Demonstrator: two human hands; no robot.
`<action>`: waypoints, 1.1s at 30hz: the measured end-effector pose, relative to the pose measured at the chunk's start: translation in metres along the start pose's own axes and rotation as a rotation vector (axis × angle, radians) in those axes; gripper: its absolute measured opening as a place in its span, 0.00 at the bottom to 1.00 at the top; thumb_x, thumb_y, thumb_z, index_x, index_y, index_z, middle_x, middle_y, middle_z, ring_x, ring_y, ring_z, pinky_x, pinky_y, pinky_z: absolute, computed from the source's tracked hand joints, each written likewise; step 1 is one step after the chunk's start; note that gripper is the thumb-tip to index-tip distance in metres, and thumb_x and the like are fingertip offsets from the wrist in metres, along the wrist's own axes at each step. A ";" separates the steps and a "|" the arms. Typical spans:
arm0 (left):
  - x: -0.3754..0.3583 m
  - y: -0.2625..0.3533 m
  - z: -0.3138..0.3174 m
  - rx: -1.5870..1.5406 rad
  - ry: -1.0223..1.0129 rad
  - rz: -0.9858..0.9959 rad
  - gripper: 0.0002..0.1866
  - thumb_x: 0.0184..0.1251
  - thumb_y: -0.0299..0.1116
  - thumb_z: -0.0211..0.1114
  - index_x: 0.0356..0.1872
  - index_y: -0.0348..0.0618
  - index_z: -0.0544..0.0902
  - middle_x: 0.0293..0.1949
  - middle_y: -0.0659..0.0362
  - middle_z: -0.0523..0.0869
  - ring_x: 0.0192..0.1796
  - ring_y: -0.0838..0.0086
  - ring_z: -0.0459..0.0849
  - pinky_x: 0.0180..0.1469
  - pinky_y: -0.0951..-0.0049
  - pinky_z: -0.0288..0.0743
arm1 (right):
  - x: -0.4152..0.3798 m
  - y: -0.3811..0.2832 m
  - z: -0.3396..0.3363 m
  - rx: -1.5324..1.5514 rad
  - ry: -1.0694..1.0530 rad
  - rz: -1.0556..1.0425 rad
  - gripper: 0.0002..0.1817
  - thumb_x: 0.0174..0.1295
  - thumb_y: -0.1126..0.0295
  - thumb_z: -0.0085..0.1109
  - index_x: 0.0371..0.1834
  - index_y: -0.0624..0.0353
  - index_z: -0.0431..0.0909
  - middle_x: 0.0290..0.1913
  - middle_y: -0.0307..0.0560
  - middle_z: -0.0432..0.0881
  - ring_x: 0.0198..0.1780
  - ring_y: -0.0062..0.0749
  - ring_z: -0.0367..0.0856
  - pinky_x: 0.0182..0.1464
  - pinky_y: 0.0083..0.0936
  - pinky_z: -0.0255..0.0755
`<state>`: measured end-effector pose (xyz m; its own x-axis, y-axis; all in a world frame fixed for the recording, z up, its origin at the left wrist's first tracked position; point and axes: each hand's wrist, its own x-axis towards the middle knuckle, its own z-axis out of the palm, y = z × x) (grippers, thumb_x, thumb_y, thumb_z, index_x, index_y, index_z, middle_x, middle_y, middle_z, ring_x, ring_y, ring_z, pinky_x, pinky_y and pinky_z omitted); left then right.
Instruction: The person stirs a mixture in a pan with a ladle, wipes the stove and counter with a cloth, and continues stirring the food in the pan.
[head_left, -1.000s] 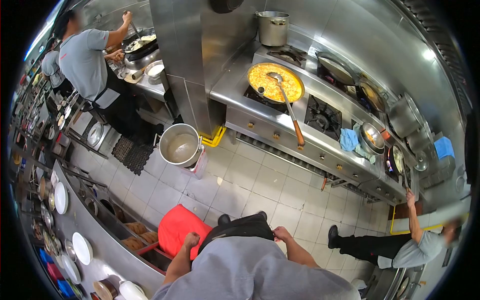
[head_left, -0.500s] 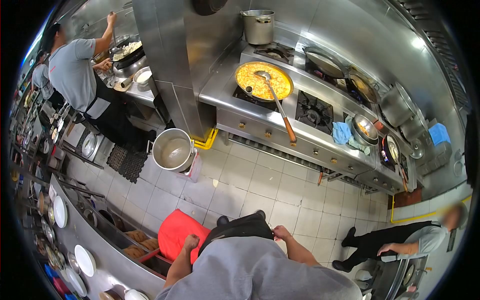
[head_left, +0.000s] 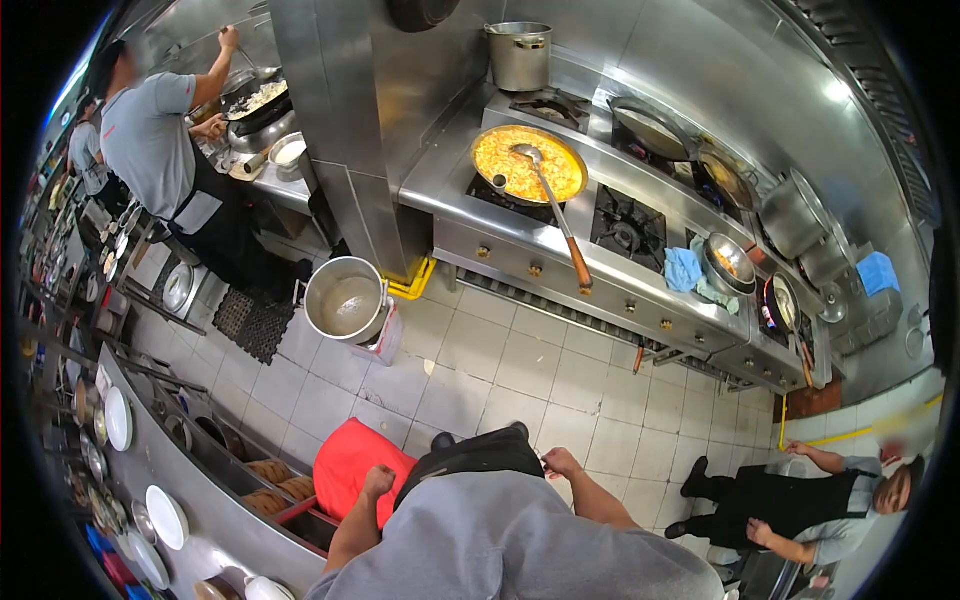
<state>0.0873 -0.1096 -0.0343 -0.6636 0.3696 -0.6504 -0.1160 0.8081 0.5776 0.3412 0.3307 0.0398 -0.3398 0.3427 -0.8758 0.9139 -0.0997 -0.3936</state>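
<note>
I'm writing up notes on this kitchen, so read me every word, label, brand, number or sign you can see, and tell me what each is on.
No text can be read.
Red mark on the grey shirt of the person at upper left: too small to read.
Stove knobs: any markings are too small to tell.

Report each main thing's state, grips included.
Left grip: fingers curled
Right grip: fingers curled, contents unclear
Wide pan: uncovered, full of yellow-orange food
Ladle: lying in the pan
Burner beside pan: bare, no visible flame
Pot left of stove: uncovered
Blue cloth on stove: crumpled
</note>
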 end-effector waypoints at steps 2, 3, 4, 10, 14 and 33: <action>-0.001 0.001 -0.001 0.002 0.002 -0.002 0.13 0.53 0.35 0.59 0.32 0.35 0.81 0.28 0.47 0.84 0.35 0.61 0.84 0.39 0.67 0.77 | 0.001 -0.001 0.000 -0.002 0.003 0.011 0.13 0.58 0.66 0.51 0.35 0.68 0.77 0.28 0.48 0.79 0.24 0.28 0.80 0.22 0.25 0.78; -0.002 0.001 -0.001 -0.002 0.005 -0.016 0.13 0.53 0.35 0.59 0.32 0.35 0.81 0.29 0.47 0.84 0.35 0.61 0.84 0.39 0.67 0.77 | 0.000 -0.003 -0.001 -0.003 0.004 0.017 0.13 0.58 0.66 0.51 0.34 0.68 0.77 0.28 0.48 0.79 0.25 0.28 0.80 0.23 0.25 0.78; -0.003 0.001 0.000 -0.007 0.007 -0.030 0.13 0.53 0.35 0.59 0.32 0.35 0.81 0.29 0.46 0.84 0.35 0.61 0.84 0.39 0.67 0.77 | 0.000 -0.004 -0.001 -0.005 0.005 0.020 0.13 0.58 0.66 0.51 0.35 0.67 0.77 0.28 0.48 0.79 0.25 0.28 0.80 0.23 0.25 0.78; -0.005 0.004 0.000 -0.009 -0.011 -0.110 0.12 0.53 0.35 0.59 0.33 0.36 0.81 0.31 0.47 0.84 0.37 0.62 0.84 0.40 0.67 0.76 | -0.001 -0.002 -0.002 0.013 0.009 0.024 0.12 0.58 0.66 0.51 0.32 0.65 0.77 0.26 0.47 0.79 0.24 0.27 0.80 0.22 0.25 0.77; -0.005 0.006 0.002 -0.021 -0.001 -0.121 0.13 0.52 0.35 0.59 0.33 0.36 0.81 0.32 0.47 0.84 0.38 0.62 0.84 0.42 0.67 0.76 | 0.004 0.004 -0.001 0.022 -0.001 0.025 0.12 0.59 0.66 0.52 0.36 0.65 0.77 0.27 0.47 0.80 0.25 0.27 0.80 0.23 0.25 0.78; 0.002 0.005 0.003 -0.035 -0.016 -0.113 0.14 0.54 0.36 0.59 0.36 0.36 0.82 0.31 0.47 0.84 0.37 0.63 0.84 0.41 0.67 0.77 | 0.008 0.003 -0.002 0.028 0.002 0.013 0.13 0.57 0.65 0.51 0.34 0.66 0.77 0.27 0.48 0.80 0.24 0.28 0.81 0.23 0.25 0.78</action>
<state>0.0881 -0.1032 -0.0341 -0.6328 0.2844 -0.7202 -0.2156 0.8286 0.5166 0.3419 0.3352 0.0317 -0.3271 0.3426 -0.8807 0.9117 -0.1308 -0.3895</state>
